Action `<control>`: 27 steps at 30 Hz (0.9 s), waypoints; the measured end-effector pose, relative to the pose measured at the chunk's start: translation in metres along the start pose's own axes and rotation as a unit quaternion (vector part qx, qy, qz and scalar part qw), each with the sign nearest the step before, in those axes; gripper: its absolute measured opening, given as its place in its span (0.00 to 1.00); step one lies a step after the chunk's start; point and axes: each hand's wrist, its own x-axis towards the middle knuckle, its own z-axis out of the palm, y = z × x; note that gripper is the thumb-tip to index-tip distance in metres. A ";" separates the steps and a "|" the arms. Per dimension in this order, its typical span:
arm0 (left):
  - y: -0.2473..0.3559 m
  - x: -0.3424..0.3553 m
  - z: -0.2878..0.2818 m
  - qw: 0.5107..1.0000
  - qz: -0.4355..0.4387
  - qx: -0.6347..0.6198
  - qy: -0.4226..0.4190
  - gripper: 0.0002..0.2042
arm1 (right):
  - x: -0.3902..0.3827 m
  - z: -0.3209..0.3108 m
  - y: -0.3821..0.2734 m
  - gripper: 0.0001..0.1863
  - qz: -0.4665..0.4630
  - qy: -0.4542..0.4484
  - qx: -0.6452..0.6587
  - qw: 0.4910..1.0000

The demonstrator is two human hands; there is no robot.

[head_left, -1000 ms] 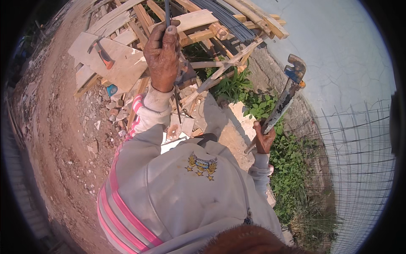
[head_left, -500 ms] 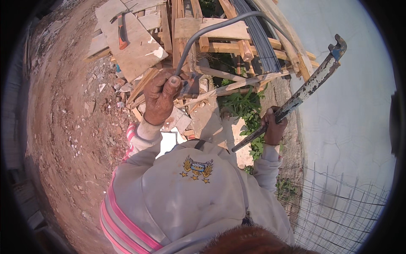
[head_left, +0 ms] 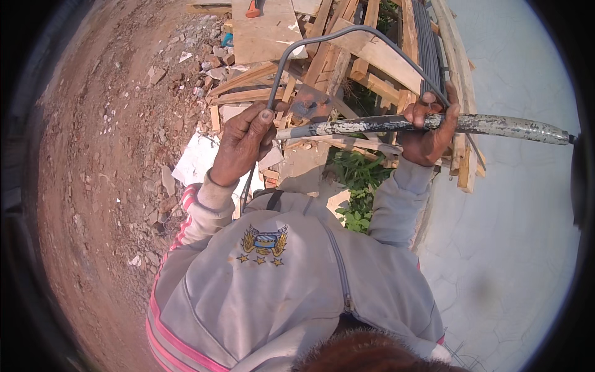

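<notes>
My left hand (head_left: 248, 139) is closed on a bent grey metal rod (head_left: 359, 28), which runs from below my fist up into a broad arch and down past the right hand. My right hand (head_left: 432, 133) grips a long steel bar (head_left: 503, 124) with chipped white and dark paint, held crosswise. The bar's left end reaches close to my left hand, and its right end extends to the picture's rim. The rod passes by the right hand's raised fingers; whether they grip it too I cannot tell.
A heap of timber (head_left: 385, 87), plywood (head_left: 263, 40) and grey rod bundles (head_left: 427, 43) lies ahead, with an orange-handled tool (head_left: 253, 10). Rubble (head_left: 155, 186) covers the dirt ground at left. Green plants (head_left: 359, 198) grow beside a pale wall (head_left: 502, 235) on the right.
My right hand has risen with the bar, which swung from diagonal to nearly level. The rod's arch now reaches down beside that hand. The view has shifted, so the timber heap sits further right.
</notes>
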 end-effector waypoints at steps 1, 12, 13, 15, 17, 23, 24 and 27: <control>-0.002 -0.001 -0.001 1.000 0.002 0.021 0.012 0.20 | 0.000 0.002 0.003 0.23 0.014 0.020 -0.002 1.000; -0.112 -0.041 0.048 0.973 0.036 0.164 0.158 0.16 | 0.000 0.014 -0.056 0.17 -0.023 0.147 -0.183 0.972; -0.107 -0.041 0.052 0.958 0.051 0.222 0.174 0.16 | 0.001 0.012 -0.060 0.17 -0.036 0.153 -0.205 0.966; -0.092 -0.036 0.058 0.916 0.081 0.334 0.207 0.14 | 0.006 0.006 -0.065 0.16 -0.062 0.164 -0.245 0.953; -0.071 -0.031 0.060 0.894 0.076 0.409 0.169 0.11 | 0.009 -0.016 -0.067 0.13 -0.071 0.155 -0.275 0.946; -0.088 -0.071 0.066 0.846 0.013 0.512 0.148 0.09 | 0.013 -0.029 -0.047 0.08 -0.065 0.103 -0.398 0.909; -0.085 -0.077 0.067 0.840 0.002 0.521 0.150 0.09 | 0.018 -0.028 -0.043 0.08 -0.055 0.093 -0.414 0.904; -0.076 -0.089 0.062 0.814 -0.007 0.550 0.185 0.09 | 0.033 -0.020 -0.029 0.10 -0.057 0.049 -0.461 0.884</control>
